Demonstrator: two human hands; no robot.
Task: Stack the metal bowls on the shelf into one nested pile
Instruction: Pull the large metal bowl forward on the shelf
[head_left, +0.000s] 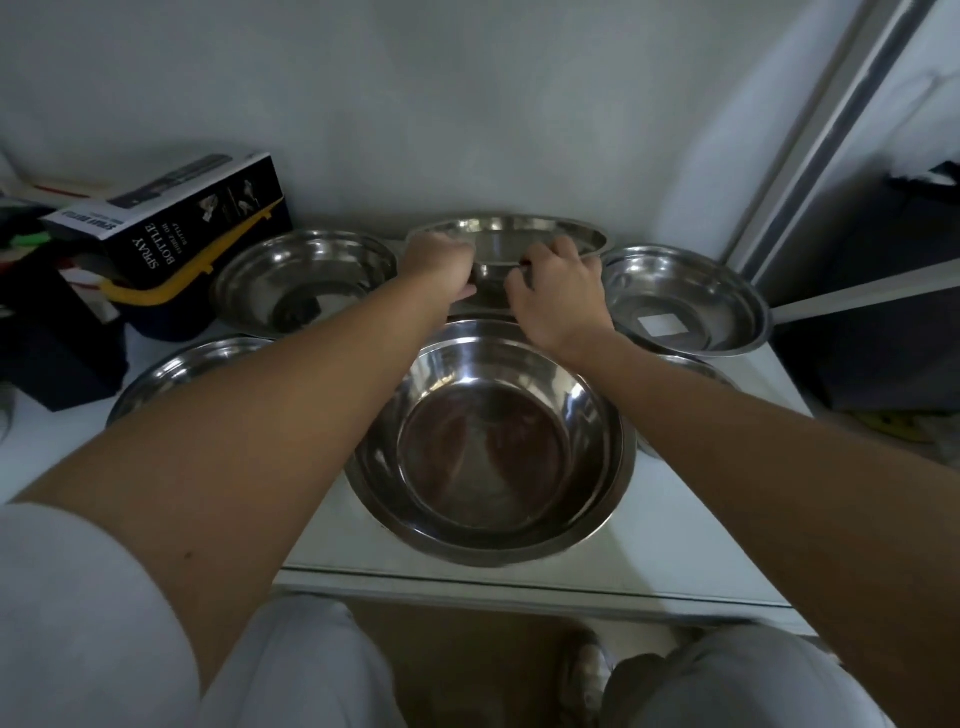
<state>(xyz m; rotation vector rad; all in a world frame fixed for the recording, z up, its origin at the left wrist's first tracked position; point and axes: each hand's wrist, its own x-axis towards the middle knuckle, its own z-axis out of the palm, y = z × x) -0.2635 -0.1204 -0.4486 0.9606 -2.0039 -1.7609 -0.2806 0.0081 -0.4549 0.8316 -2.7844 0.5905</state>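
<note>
While the big bowl (491, 441) sits nearest on the shelf (675, 545), both hands, left hand (439, 262) and right hand (556, 291), clasp the far bowl's (519, 234) near rim at twelve o'clock.

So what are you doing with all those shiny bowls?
A person is gathering metal bowls on a white shelf into one pile. Both hands reach to the back: the left hand and the right hand are on the near rim of the back bowl by the wall. A big bowl, which seems to have another nested inside, sits in front. More bowls wait at the left and right.
</note>
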